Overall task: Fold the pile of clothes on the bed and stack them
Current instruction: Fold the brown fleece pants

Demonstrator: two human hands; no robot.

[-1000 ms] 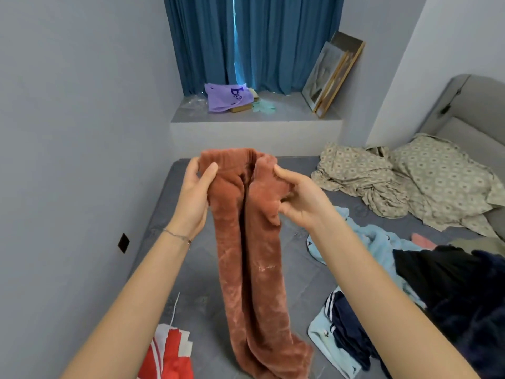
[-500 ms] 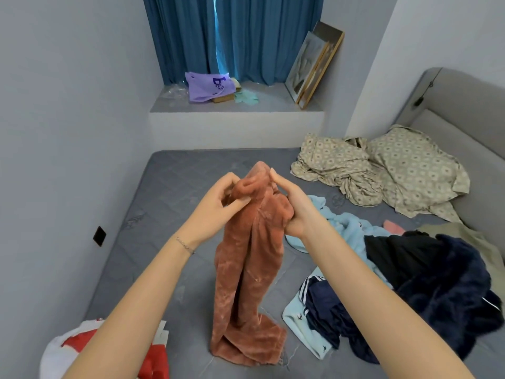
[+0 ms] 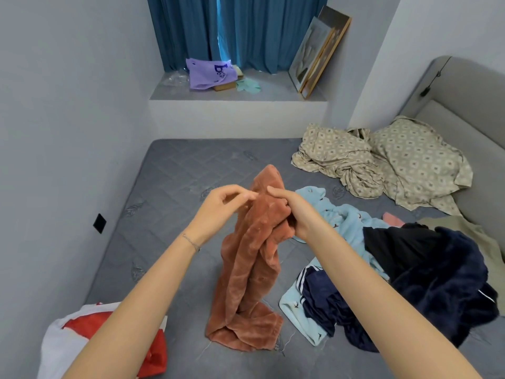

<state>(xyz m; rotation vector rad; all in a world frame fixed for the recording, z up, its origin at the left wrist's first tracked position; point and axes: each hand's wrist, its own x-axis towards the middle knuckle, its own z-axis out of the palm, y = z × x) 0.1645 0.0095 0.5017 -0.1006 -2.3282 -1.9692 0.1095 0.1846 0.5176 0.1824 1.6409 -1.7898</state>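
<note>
The right hand (image 3: 291, 212) has its fingers curled round the upper part of a rust-coloured fleece garment (image 3: 251, 269), bunching the fabric in its grasp. The left hand (image 3: 218, 207), with a thin bracelet (image 3: 191, 242) at its wrist, is raised just left of the garment's top. Its thumb and fingertips are drawn together at the fabric's edge, and it cannot be told whether they pinch the fabric or only touch it. The garment hangs from the right hand's grasp, its lower end crumpled on the grey quilted mattress (image 3: 175, 176). Just right of the garment lies a light blue fleece piece (image 3: 344, 217), and right of the garment's lower end a navy item with white stripes (image 3: 319, 296) lies on that blue fleece. Farther right of the garment are a black garment (image 3: 396, 247) and a dark navy fluffy garment (image 3: 451, 277). Beyond the garment to the right, patterned beige bedding (image 3: 341, 157) is heaped against a matching pillow (image 3: 418, 160). Left of the garment's lower end, partly under the left forearm, lies a red and white garment (image 3: 79, 335). Well behind the garment, a purple bag (image 3: 210, 73) and leaning picture frames (image 3: 319, 50) sit on a window ledge (image 3: 273, 93) before blue curtains (image 3: 259, 31).
</note>
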